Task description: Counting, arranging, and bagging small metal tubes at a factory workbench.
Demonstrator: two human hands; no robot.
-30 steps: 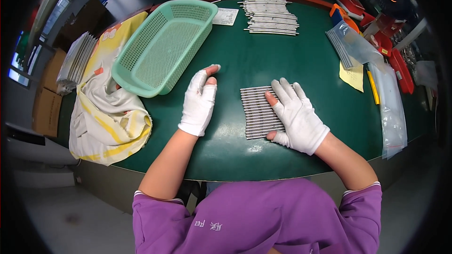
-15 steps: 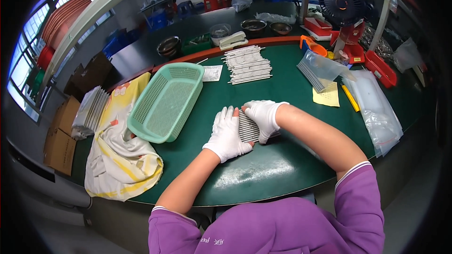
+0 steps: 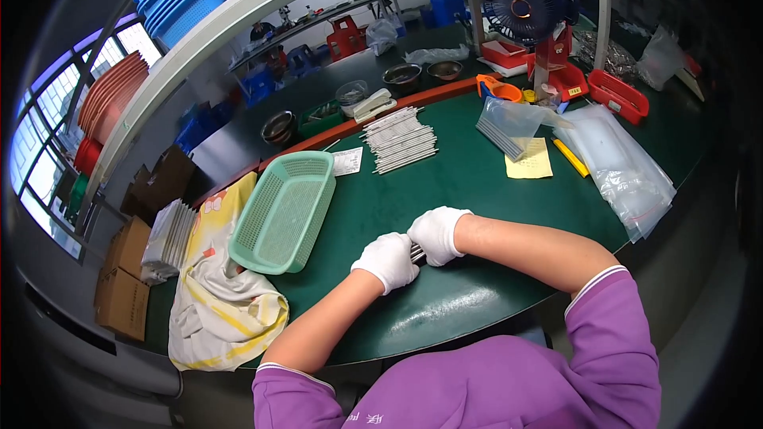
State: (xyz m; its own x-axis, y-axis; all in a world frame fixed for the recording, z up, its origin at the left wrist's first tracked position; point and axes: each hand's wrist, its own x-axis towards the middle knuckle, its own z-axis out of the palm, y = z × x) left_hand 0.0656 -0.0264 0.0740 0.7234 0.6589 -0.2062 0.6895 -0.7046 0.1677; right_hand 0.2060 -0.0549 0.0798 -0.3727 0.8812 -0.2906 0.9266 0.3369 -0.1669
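Observation:
My left hand point(image 3: 387, 260) and my right hand point(image 3: 438, 235), both in white gloves with bare fingertips, are closed side by side around a bundle of thin metal rods point(image 3: 416, 252). Only a short stretch of the bundle shows between the two gloves; the fingers hide the remainder. The bundle is held low over the green tabletop point(image 3: 373, 199), close to its front edge. Beyond my hands lies a stacked pile of similar slim, pale rods point(image 3: 400, 141).
A green plastic basket point(image 3: 238, 250) and a crumpled yellow-white cloth point(image 3: 226, 314) are at left. To the right lie a rod-filled clear bag point(image 3: 509, 123), yellow note point(image 3: 530, 160), yellow cutter point(image 3: 571, 157) and plastic bags point(image 3: 616, 159). A fan point(image 3: 520, 8) stands behind.
Both hands have gone from lying spread over a flat layer of rods to gripping them gathered in a bundle. The whole view has shifted, too.

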